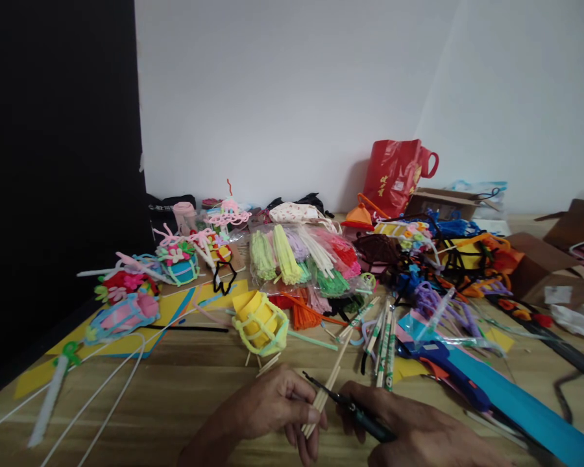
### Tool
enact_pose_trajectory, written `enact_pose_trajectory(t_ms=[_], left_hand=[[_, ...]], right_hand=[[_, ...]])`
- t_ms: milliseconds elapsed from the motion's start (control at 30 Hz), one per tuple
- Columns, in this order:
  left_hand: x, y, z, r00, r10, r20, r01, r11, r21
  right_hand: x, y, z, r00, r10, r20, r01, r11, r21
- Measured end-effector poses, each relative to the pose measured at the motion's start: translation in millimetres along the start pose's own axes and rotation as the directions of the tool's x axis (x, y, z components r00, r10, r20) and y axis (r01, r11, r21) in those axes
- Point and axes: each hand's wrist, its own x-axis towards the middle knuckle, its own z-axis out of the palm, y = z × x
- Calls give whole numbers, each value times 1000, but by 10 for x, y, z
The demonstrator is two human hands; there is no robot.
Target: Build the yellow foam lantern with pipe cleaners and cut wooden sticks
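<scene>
My left hand [282,405] is closed around a small bunch of pale wooden chopsticks [337,363], pinched near their lower ends and slanting up to the right. In my right hand [413,425] are dark scissors [355,410] with greenish-black handles. Their blades lie across the chopsticks just above my left fingertips; whether they cut into the wood cannot be made out. Beyond my left hand stands a yellow paper basket [260,322] wrapped in pale yellow-green pipe cleaners, with short stick pieces [267,364] beside it. Several wrapped chopsticks [385,344] lie past my right hand.
Bags of coloured pipe cleaners [287,253] fill the table's middle. Finished pipe-cleaner baskets [126,314] and yellow paper sheets [175,311] lie left. On the right are a blue glue gun [450,376], a blue sheet [520,402] and cardboard boxes [540,266]. A red bag [394,175] stands behind.
</scene>
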Motion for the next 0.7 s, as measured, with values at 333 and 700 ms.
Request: enact_pose_trajectory(t_ms=[333,700], left_hand=[[1,17,8,1000,-2,-15,2,999,38],[-20,34,-34,1000,17,3,-17,1000,23]], right_hand=[[5,-26,28,999,45,-28,-47,998,-46],[45,299,175,988,-70,-138,64,997,-50]])
